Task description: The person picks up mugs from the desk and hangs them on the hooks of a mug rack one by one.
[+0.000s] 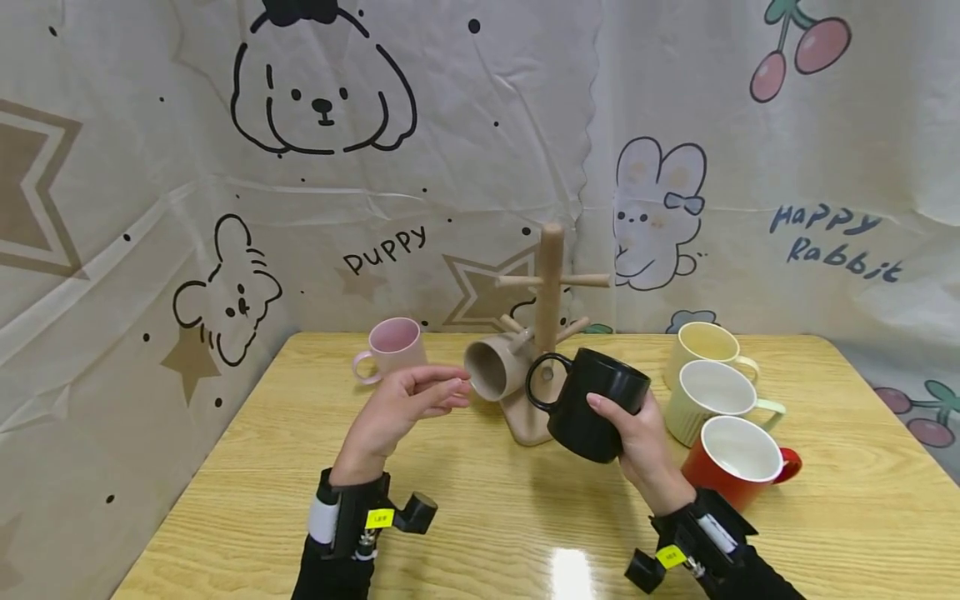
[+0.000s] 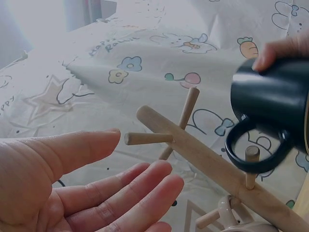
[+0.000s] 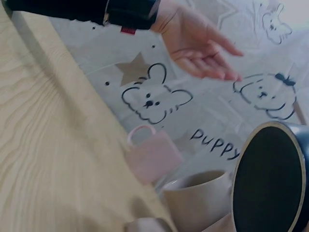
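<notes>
My right hand (image 1: pixel 641 442) grips a black mug (image 1: pixel 596 404) by its body, tilted, with the handle pointing left toward a wooden mug tree (image 1: pixel 551 287). In the left wrist view the mug's handle (image 2: pixel 260 164) overlaps a lower peg (image 2: pixel 252 159) of the tree. A beige mug (image 1: pixel 495 367) hangs on its side from a lower peg, mouth facing left and forward. My left hand (image 1: pixel 405 408) is raised left of the beige mug, fingers extended and relaxed, holding nothing. The right wrist view shows the black mug's flat base (image 3: pixel 269 179).
A pink mug (image 1: pixel 396 346) stands at the back left of the wooden table (image 1: pixel 465 517). On the right stand a yellow mug (image 1: pixel 705 346), a pale green mug (image 1: pixel 708 408) and a red mug (image 1: pixel 731 467). A printed cloth (image 1: pixel 465 150) hangs behind the table.
</notes>
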### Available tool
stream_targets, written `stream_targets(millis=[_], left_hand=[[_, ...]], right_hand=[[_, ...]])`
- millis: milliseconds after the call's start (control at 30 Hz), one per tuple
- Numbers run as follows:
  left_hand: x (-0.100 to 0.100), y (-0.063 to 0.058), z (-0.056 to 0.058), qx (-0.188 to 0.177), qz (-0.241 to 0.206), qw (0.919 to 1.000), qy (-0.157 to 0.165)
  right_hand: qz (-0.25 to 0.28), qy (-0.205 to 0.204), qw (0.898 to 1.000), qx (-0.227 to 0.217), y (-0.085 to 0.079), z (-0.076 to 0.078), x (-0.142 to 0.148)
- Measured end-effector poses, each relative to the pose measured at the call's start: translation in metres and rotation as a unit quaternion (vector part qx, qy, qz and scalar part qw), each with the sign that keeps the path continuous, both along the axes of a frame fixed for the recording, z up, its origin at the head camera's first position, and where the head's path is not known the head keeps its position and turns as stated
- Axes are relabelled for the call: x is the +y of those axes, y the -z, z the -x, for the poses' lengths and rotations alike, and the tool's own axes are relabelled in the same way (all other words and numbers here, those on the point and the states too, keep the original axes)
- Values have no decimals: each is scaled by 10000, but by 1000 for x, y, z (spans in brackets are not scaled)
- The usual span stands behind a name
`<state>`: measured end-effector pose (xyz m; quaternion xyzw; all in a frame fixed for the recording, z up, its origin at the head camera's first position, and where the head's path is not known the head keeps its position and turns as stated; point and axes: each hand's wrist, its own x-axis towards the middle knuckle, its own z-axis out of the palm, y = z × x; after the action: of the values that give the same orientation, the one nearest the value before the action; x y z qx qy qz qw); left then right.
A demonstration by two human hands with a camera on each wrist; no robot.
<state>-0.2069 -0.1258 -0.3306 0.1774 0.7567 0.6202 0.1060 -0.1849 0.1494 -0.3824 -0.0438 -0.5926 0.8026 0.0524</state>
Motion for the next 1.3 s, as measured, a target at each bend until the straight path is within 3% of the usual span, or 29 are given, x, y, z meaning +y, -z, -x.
stream_targets(millis=[100, 333, 533, 767, 900, 1000, 1167, 1300], left_hand=[[1, 0, -1, 2, -8, 9999, 101], [5, -2, -2, 1, -179, 9996, -208], [6, -2, -2, -61, -151, 9997, -205], [7, -2, -3, -36, -313, 9991, -276], [7, -1, -4, -51, -294, 9991, -298], [8, -2, -5, -74, -299, 9991, -280], [8, -2, -5, -105, -325, 9991, -256], [8, -2, -5, -157, -287, 9991, -278]], right_hand=[[51, 54, 10000, 3, 7, 2, -1], [302, 163, 9994, 101, 16, 4, -4], [159, 73, 9998, 110, 24, 12, -5], [273, -82, 9942, 1039, 80, 39, 4], [405, -118, 9943, 982, 103, 48, 7], [389, -179, 9963, 746, 97, 43, 2], [380, -148, 9988, 280, 69, 27, -7], [395, -148, 9991, -68, 61, 24, -8]])
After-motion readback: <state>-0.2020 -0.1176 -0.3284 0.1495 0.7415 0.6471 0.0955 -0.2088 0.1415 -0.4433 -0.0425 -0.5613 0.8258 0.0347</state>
